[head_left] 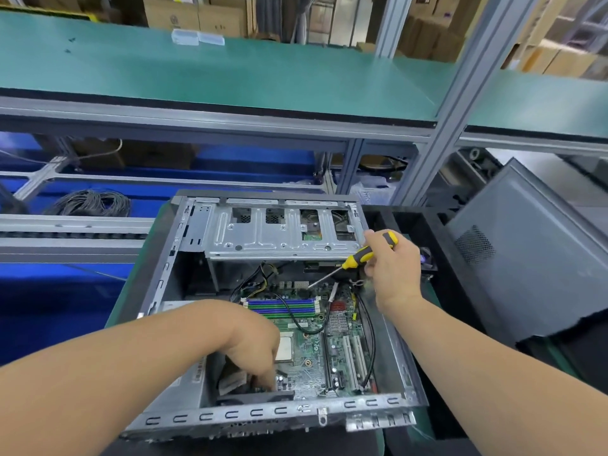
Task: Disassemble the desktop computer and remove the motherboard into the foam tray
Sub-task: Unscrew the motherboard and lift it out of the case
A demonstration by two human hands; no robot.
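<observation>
Head view first gives us the near metal rim of the computer case [263,414], which lies open on its side on the green bench, slotted along that edge. Just past the rim our left hand [253,343] reaches down into the case, its fingers curled and their tips pressed among the parts at the near left corner of the motherboard [316,350]; whether they grip anything there we cannot tell. That board lies flat on the floor of the case, green, with a pale square chip beside our left hand, white slots on its right side, blue and green memory slots at its far edge, and a black cable looping across it. Farther on, our right hand [391,268] hangs above the right side of the case, its fingers wrapped round the yellow and black handle of a screwdriver [355,260] whose shaft slants down toward the board's far edge. Behind it the silver drive cage [279,232] spans the case. At far right a black foam tray [411,225] sits beside the case, with a grey side panel [533,245] leaning beyond.
</observation>
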